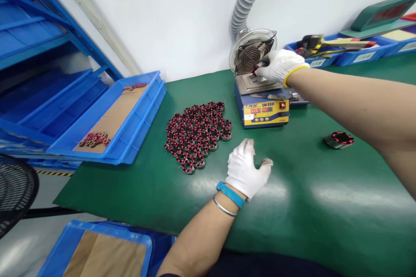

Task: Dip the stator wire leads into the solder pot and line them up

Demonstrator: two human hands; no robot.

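One core (255,69) we're pinching in our right hand (280,66) at the heater (264,114), left hand (244,169) splay-fingered, steadiness seemingly called for!

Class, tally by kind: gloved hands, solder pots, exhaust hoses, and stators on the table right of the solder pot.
Gloved hands (left hand, right hand): 2
Solder pot: 1
Exhaust hose: 1
Stator: 1
Total: 5

Blue storage rack (35,49), far left. Black mesh item (16,186), left edge, kind unclear. Black-and-yellow floor tape (55,173), near it. Blue plastic crate (147,246), brown cardboard (113,255) inside, lower left. Labelled blue parts bins (346,58), right rear. Green-cased display (383,13), behind bins.
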